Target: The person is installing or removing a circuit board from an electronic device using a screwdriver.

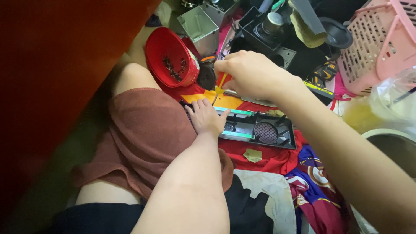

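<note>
clear plastic bag [396, 97] at right edge

Glossy red plastic bowl [167, 54], matt black plastic panel [260, 130], pink plastic basket [381, 47]

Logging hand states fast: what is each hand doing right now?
Left hand: open, fingers resting flat on the black panel.
Right hand: closed around a screwdriver, tip pointing down.

Cluttered home repair spot: dismantled electronics [260, 130], laundry basket [381, 43].
</note>
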